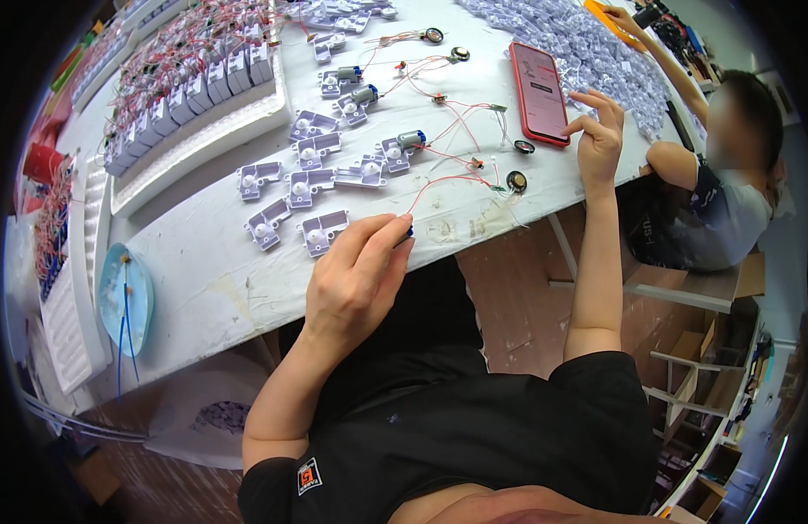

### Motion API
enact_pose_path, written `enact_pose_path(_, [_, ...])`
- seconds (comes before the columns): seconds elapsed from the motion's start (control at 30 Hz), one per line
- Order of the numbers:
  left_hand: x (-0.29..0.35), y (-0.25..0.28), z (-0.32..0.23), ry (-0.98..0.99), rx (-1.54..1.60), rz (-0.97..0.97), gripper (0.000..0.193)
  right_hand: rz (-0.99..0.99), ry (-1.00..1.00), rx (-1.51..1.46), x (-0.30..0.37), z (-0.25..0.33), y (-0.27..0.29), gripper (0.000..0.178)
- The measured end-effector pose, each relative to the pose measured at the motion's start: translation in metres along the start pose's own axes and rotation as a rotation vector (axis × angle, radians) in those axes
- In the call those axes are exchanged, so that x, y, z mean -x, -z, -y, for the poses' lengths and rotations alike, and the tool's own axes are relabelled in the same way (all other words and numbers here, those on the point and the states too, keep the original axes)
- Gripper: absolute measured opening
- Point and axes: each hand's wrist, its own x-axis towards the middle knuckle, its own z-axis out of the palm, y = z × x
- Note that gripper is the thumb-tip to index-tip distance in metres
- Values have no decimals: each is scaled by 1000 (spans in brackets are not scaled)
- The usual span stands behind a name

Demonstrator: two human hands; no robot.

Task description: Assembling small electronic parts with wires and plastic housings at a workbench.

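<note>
My left hand (356, 275) is closed on a small motor at the table's near edge. Only the motor's blue end (410, 232) shows past my fingers. A red wire (439, 180) runs from it to a small round black speaker (515, 181). My right hand (599, 147) has its fingers apart above a red-cased phone (540, 92) with a lit screen. One fingertip is at the screen's lower right corner. Left of the wires lie several white plastic housings (309, 185). Some hold silver motors (411, 140) wired to other speakers (459, 54).
A white foam tray (203, 157) full of wired units stands at the left. A light-blue dish (116, 293) with a blue-handled tool sits near the front left edge. Loose white housings (587, 61) are heaped at the back right. A co-worker (718, 192) sits at the right.
</note>
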Motion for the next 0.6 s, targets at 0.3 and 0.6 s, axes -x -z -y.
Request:
enact_pose_path(0.3, [-2, 1, 0, -47, -31, -13, 33, 7, 3, 4, 0, 0, 1, 28])
enact_pose_path(0.6, [-2, 2, -2, -34, -37, -5, 32, 27, 7, -4, 0, -1, -1, 28])
